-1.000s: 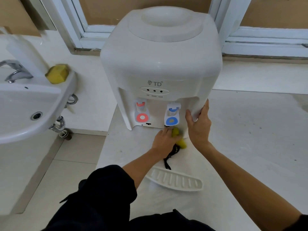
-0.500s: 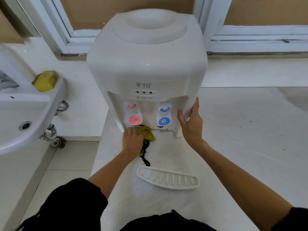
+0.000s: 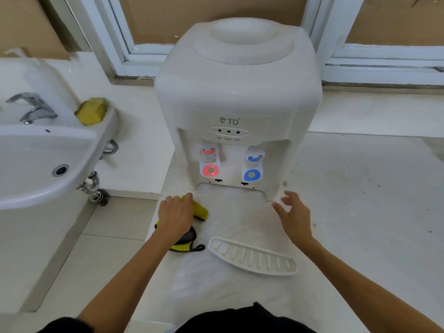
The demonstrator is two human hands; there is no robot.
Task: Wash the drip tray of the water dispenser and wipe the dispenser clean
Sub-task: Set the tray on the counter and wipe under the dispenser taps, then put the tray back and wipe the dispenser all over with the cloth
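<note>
White stone table (image 3: pixel 360 212) carries the dispenser (image 3: pixel 237 97), and just before it the left hand (image 3: pixel 176 216) presses a yellow cloth (image 3: pixel 200 211) to wipe, the right hand (image 3: pixel 294 216) hovers spread, and the drip tray (image 3: pixel 252 257) lies between the wrists, probably set aside.

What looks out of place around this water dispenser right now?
The white slotted plastic drip tray lies loose on the counter in front of the white tabletop water dispenser, angled, leaving the recess under the taps bare. A wet patch sits beside the tray.
</note>
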